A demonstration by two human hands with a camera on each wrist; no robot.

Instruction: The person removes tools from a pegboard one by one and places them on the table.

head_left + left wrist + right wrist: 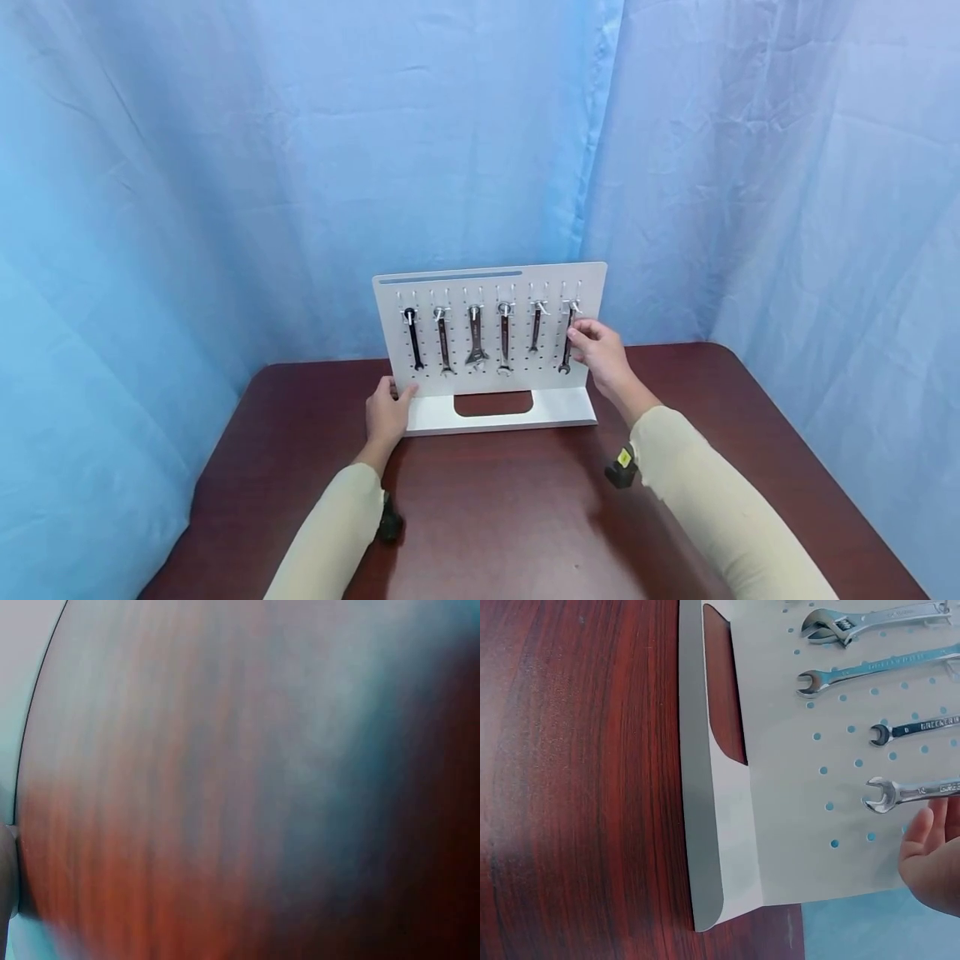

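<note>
The rightmost wrench [567,350] hangs beside five others [505,337], seemingly none left unhung, while the left hand [386,412] grips the pegboard [525,382] and the right hand [604,354] reaches it (pinching or not, I cannot tell).

"GREENER" reads on the short wrench [916,729]; lettering on neighbouring wrenches [919,793] is unclear.

Wrenches [476,337] hang in a row on the pegboard [521,335] atop the table [495,500], before curtains [450,158].

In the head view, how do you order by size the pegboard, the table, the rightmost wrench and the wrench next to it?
1. Table
2. Pegboard
3. Rightmost wrench
4. Wrench next to it
</note>
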